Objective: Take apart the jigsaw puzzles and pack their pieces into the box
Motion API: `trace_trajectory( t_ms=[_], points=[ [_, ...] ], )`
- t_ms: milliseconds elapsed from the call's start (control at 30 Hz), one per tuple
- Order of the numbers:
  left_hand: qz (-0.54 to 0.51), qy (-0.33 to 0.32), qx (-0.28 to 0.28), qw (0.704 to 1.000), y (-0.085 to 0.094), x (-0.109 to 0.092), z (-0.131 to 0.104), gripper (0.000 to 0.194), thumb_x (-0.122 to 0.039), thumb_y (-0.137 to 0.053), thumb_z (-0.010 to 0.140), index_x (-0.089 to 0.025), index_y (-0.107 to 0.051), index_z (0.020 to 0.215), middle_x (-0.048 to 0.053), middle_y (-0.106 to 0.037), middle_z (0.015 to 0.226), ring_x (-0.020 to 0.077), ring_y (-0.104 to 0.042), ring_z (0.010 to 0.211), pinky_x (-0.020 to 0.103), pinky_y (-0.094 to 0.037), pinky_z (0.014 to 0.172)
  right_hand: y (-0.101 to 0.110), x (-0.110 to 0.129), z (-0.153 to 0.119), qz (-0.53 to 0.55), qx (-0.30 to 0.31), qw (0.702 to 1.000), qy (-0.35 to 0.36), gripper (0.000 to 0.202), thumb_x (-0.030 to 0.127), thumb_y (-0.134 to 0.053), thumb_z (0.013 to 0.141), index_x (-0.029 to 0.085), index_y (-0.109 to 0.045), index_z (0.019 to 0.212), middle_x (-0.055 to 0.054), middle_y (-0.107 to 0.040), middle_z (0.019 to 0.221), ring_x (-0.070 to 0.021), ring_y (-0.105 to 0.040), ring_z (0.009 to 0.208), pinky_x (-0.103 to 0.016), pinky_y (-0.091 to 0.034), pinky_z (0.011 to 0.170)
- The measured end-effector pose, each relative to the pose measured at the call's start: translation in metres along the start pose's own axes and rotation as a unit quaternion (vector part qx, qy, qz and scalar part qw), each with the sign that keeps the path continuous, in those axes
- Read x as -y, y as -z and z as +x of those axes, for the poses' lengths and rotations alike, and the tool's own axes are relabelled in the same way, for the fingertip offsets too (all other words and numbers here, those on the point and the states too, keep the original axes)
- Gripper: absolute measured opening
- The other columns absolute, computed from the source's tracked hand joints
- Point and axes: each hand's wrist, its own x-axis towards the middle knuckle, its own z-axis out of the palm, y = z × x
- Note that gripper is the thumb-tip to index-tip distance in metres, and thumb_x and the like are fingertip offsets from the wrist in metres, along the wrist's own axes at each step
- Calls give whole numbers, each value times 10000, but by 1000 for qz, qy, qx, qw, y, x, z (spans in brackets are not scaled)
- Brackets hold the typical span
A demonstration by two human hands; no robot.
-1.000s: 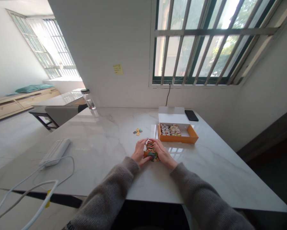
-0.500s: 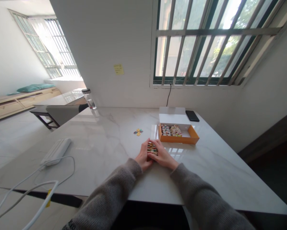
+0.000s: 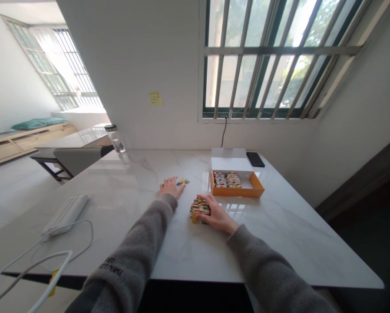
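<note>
Several puzzle pieces, yellow, teal and dark, lie flat on the white marbled table. My left hand reaches to their left edge, fingers spread and palm down; whether its fingertips touch them is hard to make out. Closer to me, a block of stacked puzzle pieces rests on the tabletop. Around the right side of that block, my right hand is closed, thumb at the near end and fingers at the far end.
An orange box with its white lid folded back holds two rows of pieces. Behind it on the right lies a black phone. A white power strip with cables is at the left, and a clear bottle stands at the far left edge.
My left hand has let go of the stacked pieces and moved left and away from me to the loose ones. My right hand stays on the stack. The view has shifted slightly.
</note>
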Motion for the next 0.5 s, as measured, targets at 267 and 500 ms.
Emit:
trace_trajectory(
  t_ms=[267, 500],
  points=[
    [-145, 20, 11, 989, -11, -14, 9, 595, -269, -747, 701, -189, -573, 1264, 154, -580, 1155, 365, -497, 1190, 532, -365, 1041, 0, -1, 0, -2, 9, 1000, 0, 655, 280, -719, 824, 248, -436, 1413, -67, -476, 1215, -217, -550, 1160, -385, -418, 1082],
    [-366, -56, 56, 927, -2, 2, -22, 501, -364, -753, 743, -132, -588, 1155, 82, -636, 953, 190, -652, 817, 371, -543, 787, 1, 4, -1, -3, 11, 1000, -7, 649, 272, -710, 829, 253, -432, 1415, -66, -474, 1211, -221, -543, 1159, -396, -419, 1081]
  ],
)
